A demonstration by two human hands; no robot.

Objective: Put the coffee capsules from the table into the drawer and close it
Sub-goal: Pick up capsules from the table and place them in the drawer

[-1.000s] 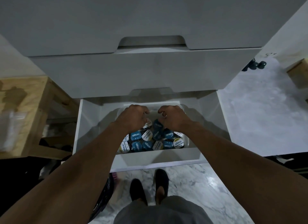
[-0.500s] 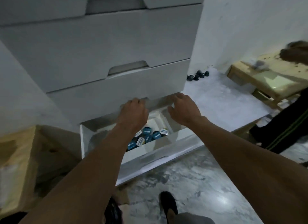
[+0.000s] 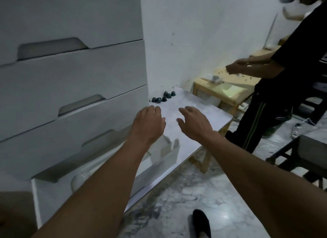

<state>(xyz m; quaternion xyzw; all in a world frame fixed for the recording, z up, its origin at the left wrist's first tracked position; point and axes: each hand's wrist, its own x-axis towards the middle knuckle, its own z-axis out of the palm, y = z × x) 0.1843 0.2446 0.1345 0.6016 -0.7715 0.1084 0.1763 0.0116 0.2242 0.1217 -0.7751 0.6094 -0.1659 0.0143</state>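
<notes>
Several dark blue coffee capsules (image 3: pixel 163 97) stand in a loose cluster at the far end of the low white table (image 3: pixel 200 117), against the wall and the cabinet's side. My left hand (image 3: pixel 149 124) and my right hand (image 3: pixel 192 121) hover over the table a little short of the capsules, fingers loosely spread, holding nothing. The bottom drawer (image 3: pixel 53 190) of the white cabinet stands pulled out below my left forearm; its contents are hidden by my arm.
The white cabinet (image 3: pixel 70 69) with closed upper drawers fills the left. Another person in black clothes (image 3: pixel 283 81) stands to the right at a wooden table (image 3: pixel 228 89). A dark chair (image 3: pixel 304 158) sits at the right on the marble floor.
Both hands have left the open drawer and risen to the right over the table toward the capsules. The view has swung up and right, away from the drawer's inside.
</notes>
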